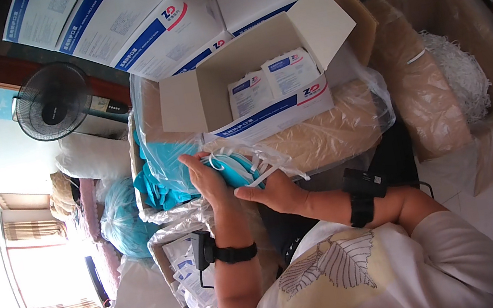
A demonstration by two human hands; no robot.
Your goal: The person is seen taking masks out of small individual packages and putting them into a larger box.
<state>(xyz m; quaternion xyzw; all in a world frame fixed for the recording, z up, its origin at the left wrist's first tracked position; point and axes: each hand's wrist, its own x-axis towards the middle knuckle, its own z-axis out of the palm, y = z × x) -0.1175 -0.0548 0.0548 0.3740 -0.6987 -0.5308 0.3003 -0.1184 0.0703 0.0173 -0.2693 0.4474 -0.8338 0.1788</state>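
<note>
Two hands: both closed on one blue face mask point(237, 167).
Left hand point(204, 178): fingers cupped over the mask's left edge.
Right hand point(276, 193): grip pinching its lower right side.
Mask: just below the open white carton point(247, 81).
Carton: holds white packets point(273, 80).
Clear bag of blue masks point(160, 169): left of carton.

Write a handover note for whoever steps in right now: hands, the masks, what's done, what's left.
Left hand: holds the blue masks from the left.
Right hand: under the same stack, at its white ear loops.
Open white box: just behind the hands, two sealed white packets inside, mostly unfilled.
Clear bag of blue masks: left of the hands.
Done: two packets boxed.
Left: the held stack is unpacked.
</note>
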